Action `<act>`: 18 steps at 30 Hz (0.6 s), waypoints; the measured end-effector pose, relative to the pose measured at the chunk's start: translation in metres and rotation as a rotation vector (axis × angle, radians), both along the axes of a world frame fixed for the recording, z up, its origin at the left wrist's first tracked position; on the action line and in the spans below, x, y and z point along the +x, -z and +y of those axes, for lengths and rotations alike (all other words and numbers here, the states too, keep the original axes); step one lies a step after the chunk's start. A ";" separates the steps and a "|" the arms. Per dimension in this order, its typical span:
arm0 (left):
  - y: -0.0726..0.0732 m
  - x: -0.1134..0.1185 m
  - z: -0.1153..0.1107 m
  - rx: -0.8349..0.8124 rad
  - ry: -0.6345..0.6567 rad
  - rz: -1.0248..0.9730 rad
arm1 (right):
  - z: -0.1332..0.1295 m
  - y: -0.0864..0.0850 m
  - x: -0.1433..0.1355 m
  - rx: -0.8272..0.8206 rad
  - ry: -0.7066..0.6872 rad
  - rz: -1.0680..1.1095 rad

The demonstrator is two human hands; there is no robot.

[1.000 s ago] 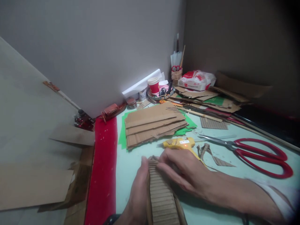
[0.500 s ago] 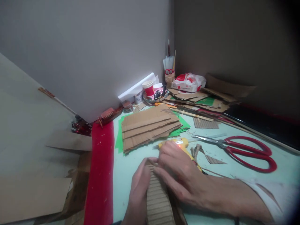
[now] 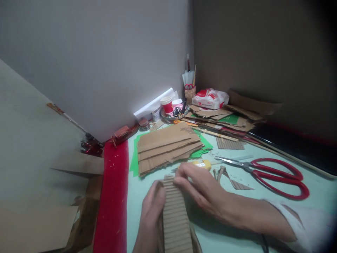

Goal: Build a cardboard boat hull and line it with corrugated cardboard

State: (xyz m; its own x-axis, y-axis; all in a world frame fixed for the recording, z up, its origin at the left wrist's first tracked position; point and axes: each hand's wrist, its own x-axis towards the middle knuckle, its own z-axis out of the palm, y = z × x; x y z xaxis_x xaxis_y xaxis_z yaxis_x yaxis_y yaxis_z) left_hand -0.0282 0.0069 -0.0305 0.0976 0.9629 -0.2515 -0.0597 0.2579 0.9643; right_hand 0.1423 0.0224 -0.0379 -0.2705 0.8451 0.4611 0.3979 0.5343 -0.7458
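A corrugated cardboard piece (image 3: 176, 218) with a ribbed strip along its top runs up from the bottom edge of the view. My left hand (image 3: 153, 203) is closed on its left side, thumb near the far end. From the right, my right hand (image 3: 197, 186) pinches the far right corner of the strip, its fingers bent. Just beyond my right hand lies a yellow hot glue gun (image 3: 205, 164), its handle hidden behind the hand. To the right are curled cardboard scraps (image 3: 234, 181) and large scissors with red handles (image 3: 279, 172), blades spread slightly.
Stacked cardboard sheets (image 3: 168, 147) lie on green paper (image 3: 134, 158) beyond my hands. Further back stand a tray with a red paper cup (image 3: 166, 104), a pen holder (image 3: 190, 94), a wipes packet (image 3: 210, 98) and more cardboard (image 3: 237, 121). A red strip (image 3: 113, 200) borders the table's left side.
My right hand has opened out slightly and shifted down the strip's right edge, showing more of its far end. My left hand has moved a little left. The camera view has tilted slightly.
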 end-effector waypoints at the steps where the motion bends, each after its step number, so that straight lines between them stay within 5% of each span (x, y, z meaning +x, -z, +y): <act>1: 0.001 -0.004 0.005 0.010 -0.026 0.018 | 0.002 -0.001 0.002 -0.039 0.021 0.015; 8: 0.019 -0.030 0.039 0.167 -0.150 0.258 | 0.010 -0.015 0.010 -0.166 0.001 0.043; 15: 0.001 -0.015 0.006 0.635 -0.233 0.556 | 0.005 -0.014 0.013 -0.097 -0.040 0.026; 18: -0.001 -0.008 -0.005 0.517 -0.129 0.429 | 0.000 -0.024 0.012 -0.045 -0.073 -0.031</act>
State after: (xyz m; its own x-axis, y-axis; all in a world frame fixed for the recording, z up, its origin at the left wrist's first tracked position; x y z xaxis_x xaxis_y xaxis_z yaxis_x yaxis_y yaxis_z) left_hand -0.0365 0.0015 -0.0296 -0.0317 0.9668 0.2535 0.3559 -0.2260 0.9068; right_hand 0.1548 0.0219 -0.0143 -0.3456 0.8425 0.4132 0.3825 0.5285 -0.7579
